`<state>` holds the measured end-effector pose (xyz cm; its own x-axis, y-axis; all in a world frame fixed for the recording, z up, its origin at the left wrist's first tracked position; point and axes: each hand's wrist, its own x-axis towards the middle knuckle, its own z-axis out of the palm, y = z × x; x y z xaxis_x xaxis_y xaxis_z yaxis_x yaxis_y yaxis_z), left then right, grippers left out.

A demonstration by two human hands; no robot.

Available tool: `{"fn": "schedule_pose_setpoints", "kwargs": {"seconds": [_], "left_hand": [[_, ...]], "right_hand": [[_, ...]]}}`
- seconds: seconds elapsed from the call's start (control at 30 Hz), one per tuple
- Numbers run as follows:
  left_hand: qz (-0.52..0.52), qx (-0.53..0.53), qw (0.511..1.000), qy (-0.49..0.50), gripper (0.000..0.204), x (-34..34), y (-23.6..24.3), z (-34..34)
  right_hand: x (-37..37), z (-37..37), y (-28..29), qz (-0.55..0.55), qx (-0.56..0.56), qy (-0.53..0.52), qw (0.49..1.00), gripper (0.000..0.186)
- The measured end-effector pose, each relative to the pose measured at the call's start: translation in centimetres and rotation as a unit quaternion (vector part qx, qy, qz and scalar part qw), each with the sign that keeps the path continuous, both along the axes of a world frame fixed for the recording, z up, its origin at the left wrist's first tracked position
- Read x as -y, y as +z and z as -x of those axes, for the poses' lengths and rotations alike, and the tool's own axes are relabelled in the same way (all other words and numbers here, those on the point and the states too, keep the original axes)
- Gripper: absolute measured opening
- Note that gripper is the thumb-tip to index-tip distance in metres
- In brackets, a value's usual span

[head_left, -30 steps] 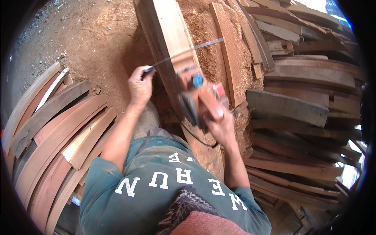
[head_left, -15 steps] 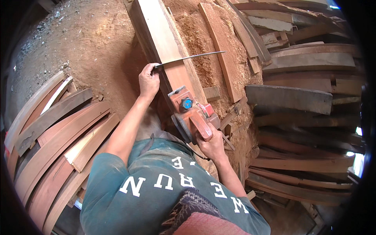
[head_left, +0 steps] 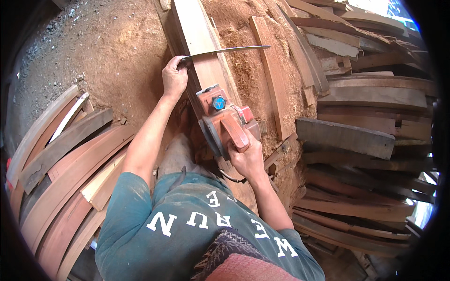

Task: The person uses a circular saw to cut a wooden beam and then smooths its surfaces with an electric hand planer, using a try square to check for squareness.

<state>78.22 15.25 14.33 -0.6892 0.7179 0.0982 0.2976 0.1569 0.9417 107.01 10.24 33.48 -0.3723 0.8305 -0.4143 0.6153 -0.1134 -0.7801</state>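
A long reddish-brown timber beam [head_left: 191, 28] runs away from me, its planed upper face pale. My left hand [head_left: 175, 80] is at the beam's left edge, its fingers closed on the end of a thin dark metal strip [head_left: 229, 49]. The strip lies crosswise over the beam and sticks out past its right edge. Nearer to me, my right hand [head_left: 248, 157] is wrapped round the rear handle of a worn orange electric hand planer [head_left: 215, 117] with a blue front knob. The planer is on the beam; its underside is hidden.
Curved timber pieces [head_left: 77, 164] are stacked at my left. A large pile of boards [head_left: 370, 96] rises on the right. Sawdust and shavings [head_left: 239, 75] cover the ground beside the beam, with a loose plank [head_left: 272, 79] lying there. A dark cord [head_left: 232, 178] hangs below the planer.
The planer in my right hand has moved forward along the beam. My left hand and the metal strip have also shifted forward, away from me. The view has tilted slightly.
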Motion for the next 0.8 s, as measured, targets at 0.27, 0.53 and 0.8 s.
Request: {"fn": "schedule_pose_setpoints", "kwargs": {"seconds": [0.27,0.53,0.8], "left_hand": [[-0.003,0.004,0.999,-0.038,0.017,-3.3,0.8,5.0],[-0.046,0.092,0.988,0.117,0.016,-1.8,-0.2,13.2],[0.021,0.137,0.950,0.280,0.021,7.4,-0.5,20.8]], "right_hand": [[-5.8,6.4,-0.5,-0.011,-0.020,-0.002,1.000,0.023],[-12.4,14.1,-1.0,-0.032,-0.037,0.021,0.999,0.028],[-20.8,22.8,-2.4,-0.091,-0.019,0.068,0.993,0.027]]}}
